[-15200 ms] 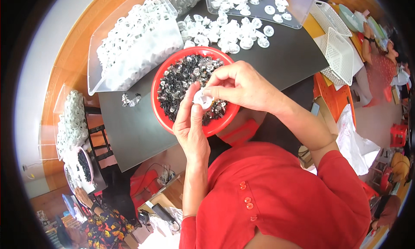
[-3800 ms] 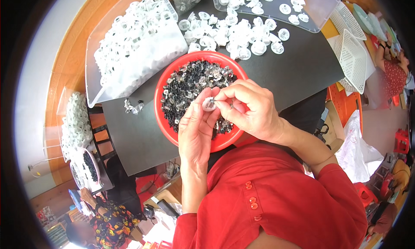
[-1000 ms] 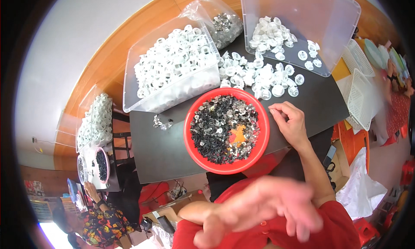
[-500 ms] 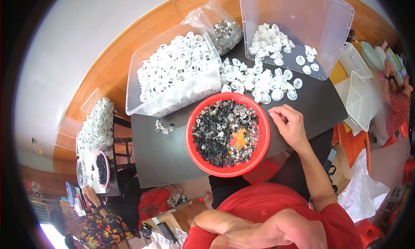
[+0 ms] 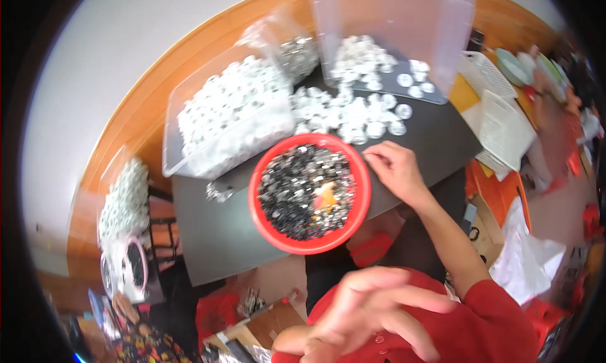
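Note:
My left hand (image 5: 379, 306) is raised in front of my red shirt, close to the camera. Its fingers are spread, and nothing shows between them. My right hand (image 5: 396, 167) hovers by the right rim of a red basin (image 5: 303, 247), thumb and fingers pinched together; whatever they hold, if anything, is too small to make out. Many small black parts (image 5: 281, 199) and shiny metal-like pieces (image 5: 341, 167) fill the basin, with an orange patch (image 5: 326, 196) among them. Beyond the hand, white and clear round plastic pieces (image 5: 353, 114) lie loose on the dark table (image 5: 221, 249).
A clear bin (image 5: 221, 155) of white pieces stands behind the basin, beside a plastic bag (image 5: 297, 57) of metal-like bits. Another clear bin (image 5: 404, 22) lies tipped on its side. Scraps (image 5: 219, 193) rest left of the basin. Another person (image 5: 148, 338) works at the lower left.
My left hand has come up toward the middle and spread its fingers; before, it was bent lower right. The whole view has shifted, while my right hand stays pinched beside the basin.

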Demonstrator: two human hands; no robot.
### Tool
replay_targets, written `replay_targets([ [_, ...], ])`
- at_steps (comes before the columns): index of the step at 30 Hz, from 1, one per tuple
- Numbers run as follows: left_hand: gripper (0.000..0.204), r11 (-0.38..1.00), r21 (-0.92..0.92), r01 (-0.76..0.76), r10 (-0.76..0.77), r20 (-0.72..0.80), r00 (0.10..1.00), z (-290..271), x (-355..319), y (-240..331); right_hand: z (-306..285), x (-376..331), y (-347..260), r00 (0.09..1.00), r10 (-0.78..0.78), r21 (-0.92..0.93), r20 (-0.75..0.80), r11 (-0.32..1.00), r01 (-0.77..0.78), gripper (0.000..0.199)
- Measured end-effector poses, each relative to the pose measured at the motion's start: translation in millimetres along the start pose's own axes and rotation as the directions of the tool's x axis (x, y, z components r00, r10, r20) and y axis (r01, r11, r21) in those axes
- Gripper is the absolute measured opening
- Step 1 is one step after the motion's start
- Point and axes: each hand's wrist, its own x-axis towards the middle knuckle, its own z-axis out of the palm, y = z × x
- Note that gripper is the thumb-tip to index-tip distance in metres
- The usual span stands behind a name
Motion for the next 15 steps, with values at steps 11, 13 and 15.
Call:
replay_targets([
  [11,0.021,-0.124,0.945,0.301,0.781,-0.094,0.617,-228.3,-30.3,97.8,-21.2,30.8,35.5,0.995,-0.068,-0.025,0.069,0.997,0.070,0.018],
  [13,0.023,-0.194,0.943,0.270,0.762,-0.029,0.647,-244.3,-40.5,106.9,-34.1,39.5,45.5,0.993,-0.090,-0.017,0.078,0.996,0.091,0.018],
  [15,0.040,-0.272,0.896,0.352,0.747,-0.034,0.663,-223.5,-38.3,98.4,-37.1,37.8,60.1,0.980,-0.189,0.015,0.062,0.982,0.188,0.019],
])
